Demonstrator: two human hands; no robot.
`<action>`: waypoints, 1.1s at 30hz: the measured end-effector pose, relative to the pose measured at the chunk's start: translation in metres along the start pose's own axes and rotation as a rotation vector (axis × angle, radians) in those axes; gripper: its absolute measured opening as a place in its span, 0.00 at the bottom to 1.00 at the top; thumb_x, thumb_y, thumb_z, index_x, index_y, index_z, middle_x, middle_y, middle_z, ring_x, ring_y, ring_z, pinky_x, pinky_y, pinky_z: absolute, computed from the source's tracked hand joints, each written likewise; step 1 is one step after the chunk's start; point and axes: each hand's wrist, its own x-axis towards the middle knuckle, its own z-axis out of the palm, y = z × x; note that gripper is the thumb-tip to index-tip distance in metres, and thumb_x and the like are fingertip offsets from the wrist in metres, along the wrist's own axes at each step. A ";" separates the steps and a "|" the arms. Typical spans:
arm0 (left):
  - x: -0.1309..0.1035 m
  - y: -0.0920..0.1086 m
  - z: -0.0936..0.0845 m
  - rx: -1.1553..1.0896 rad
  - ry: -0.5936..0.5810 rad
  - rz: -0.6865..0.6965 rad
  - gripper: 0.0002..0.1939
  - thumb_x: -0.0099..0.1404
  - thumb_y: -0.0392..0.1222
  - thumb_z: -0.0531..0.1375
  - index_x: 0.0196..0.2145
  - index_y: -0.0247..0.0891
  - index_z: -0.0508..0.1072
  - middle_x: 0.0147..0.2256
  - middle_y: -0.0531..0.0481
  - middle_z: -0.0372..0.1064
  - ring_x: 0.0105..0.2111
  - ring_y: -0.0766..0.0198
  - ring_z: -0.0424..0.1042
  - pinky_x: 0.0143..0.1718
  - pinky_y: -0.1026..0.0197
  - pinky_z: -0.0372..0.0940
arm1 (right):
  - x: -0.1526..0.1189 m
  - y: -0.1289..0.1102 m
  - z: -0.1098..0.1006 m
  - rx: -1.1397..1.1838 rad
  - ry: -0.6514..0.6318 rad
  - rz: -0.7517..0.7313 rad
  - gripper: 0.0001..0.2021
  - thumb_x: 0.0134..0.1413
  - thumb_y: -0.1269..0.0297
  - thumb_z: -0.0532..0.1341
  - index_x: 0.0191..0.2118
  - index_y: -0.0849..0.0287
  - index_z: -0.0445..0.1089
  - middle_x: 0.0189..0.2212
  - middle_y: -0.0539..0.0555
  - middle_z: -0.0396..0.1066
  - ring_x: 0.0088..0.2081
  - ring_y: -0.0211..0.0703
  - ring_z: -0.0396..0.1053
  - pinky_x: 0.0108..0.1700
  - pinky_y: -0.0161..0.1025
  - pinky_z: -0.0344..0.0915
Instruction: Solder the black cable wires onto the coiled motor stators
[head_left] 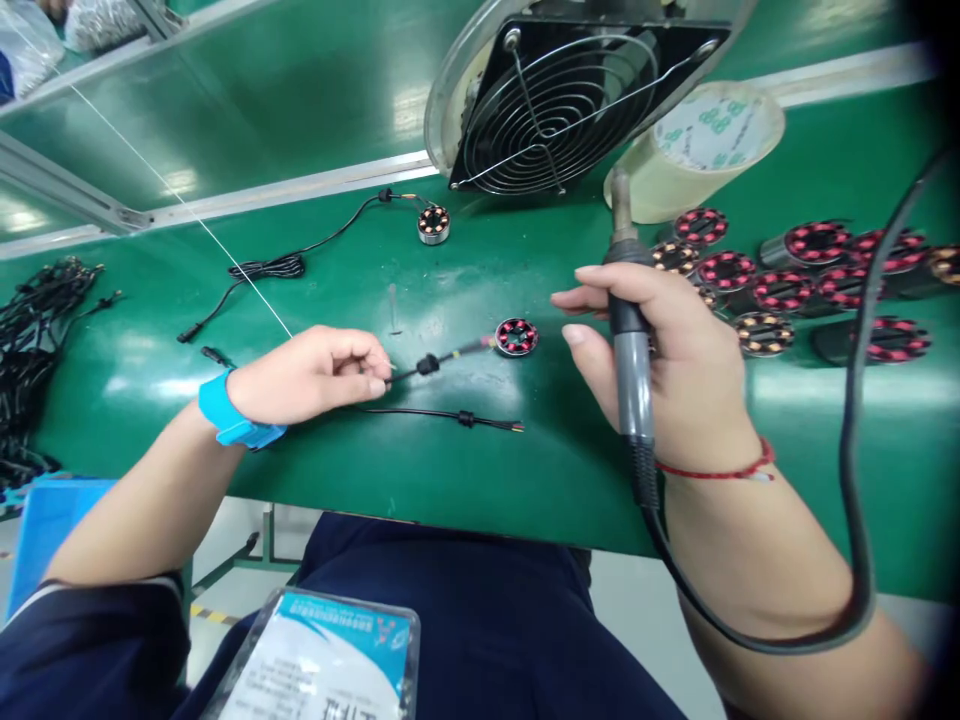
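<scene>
My left hand [315,375], with a blue wristband, pinches a black cable [405,375]. This cable runs right to a small round motor coil [517,337] with red windings, lying on the green table. In my right hand [667,350] rests a soldering iron [632,370], its tip pointing up and away; thumb and forefinger are spread at the left of its handle. A second black cable [465,418] with bare coloured wire ends lies just below the first. Further back, a coil with copper windings [433,224] is joined to a bundled cable [274,266].
A black fan with a wire guard [551,125] stands at the back, beside a large tape roll [697,150]. Several coils [780,290] stand at the right, behind the iron's looping cord [851,420]. A cable pile [37,350] lies far left, near a blue bin [56,530].
</scene>
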 end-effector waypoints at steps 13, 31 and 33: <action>0.019 0.011 0.064 0.691 -0.071 0.181 0.10 0.70 0.41 0.54 0.46 0.37 0.71 0.44 0.46 0.70 0.38 0.60 0.72 0.37 0.59 0.64 | 0.001 0.004 0.006 0.016 0.038 0.001 0.20 0.56 0.70 0.60 0.54 0.49 0.67 0.42 0.53 0.77 0.45 0.48 0.76 0.51 0.52 0.73; 0.051 0.006 0.024 -0.325 -0.076 0.287 0.12 0.66 0.42 0.58 0.42 0.32 0.75 0.32 0.48 0.77 0.32 0.68 0.73 0.36 0.65 0.66 | 0.000 -0.047 0.022 0.508 0.105 0.367 0.18 0.57 0.65 0.63 0.52 0.48 0.63 0.37 0.49 0.75 0.38 0.39 0.76 0.40 0.39 0.77; 0.052 0.006 0.026 -0.333 -0.088 0.288 0.12 0.66 0.42 0.58 0.42 0.32 0.76 0.32 0.48 0.77 0.33 0.68 0.73 0.37 0.65 0.66 | -0.001 -0.047 0.026 0.555 0.143 0.358 0.18 0.57 0.65 0.63 0.53 0.47 0.63 0.37 0.49 0.75 0.36 0.39 0.76 0.40 0.38 0.77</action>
